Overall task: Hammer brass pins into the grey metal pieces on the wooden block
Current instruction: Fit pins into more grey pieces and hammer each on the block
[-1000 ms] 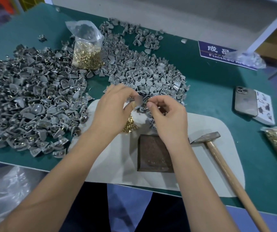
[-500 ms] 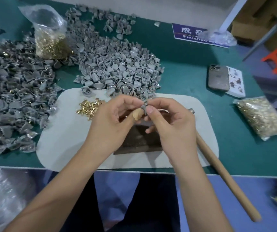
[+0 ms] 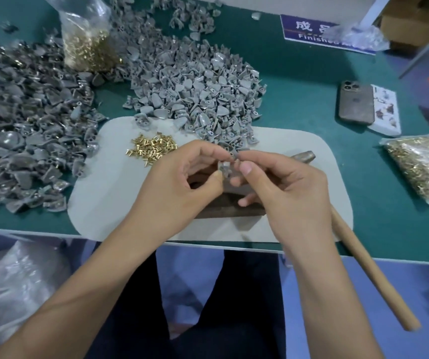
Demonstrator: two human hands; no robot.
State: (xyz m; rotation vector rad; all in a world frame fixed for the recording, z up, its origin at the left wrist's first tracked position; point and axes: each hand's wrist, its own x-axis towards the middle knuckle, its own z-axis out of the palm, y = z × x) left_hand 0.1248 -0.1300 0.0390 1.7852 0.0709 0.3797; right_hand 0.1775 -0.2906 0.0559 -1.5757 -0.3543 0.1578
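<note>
We hold one grey metal piece [image 3: 227, 165] between our two hands, above the wooden block [image 3: 230, 204]. Our left hand [image 3: 182, 185] pinches it from the nine o'clock side, thumb and forefinger curled onto it; our right hand [image 3: 283, 187] pinches it from three o'clock, thumb tip just beside the piece's top edge. Whether a brass pin already sits in the piece is too small to tell.

The relation that counts is straight down: the block lies directly under the piece, at six o'clock from our fingertips, mostly hidden by both hands, with only its near edge showing. We judge the piece must go down onto it before any blow.

Outward from the hands, the loose brass pins [image 3: 152, 147] lie at ten o'clock from the left hand, near it on the pale mat [image 3: 109, 203]. The hammer [image 3: 358, 260] lies at the right hand's side, its head at one o'clock behind the knuckles, its long handle running toward five o'clock past the worktop [image 3: 379, 229] edge. So the right hand is nearer the hammer, the left nearer the pins. The heap of grey pieces [image 3: 197, 94] sits at twelve o'clock.
</note>
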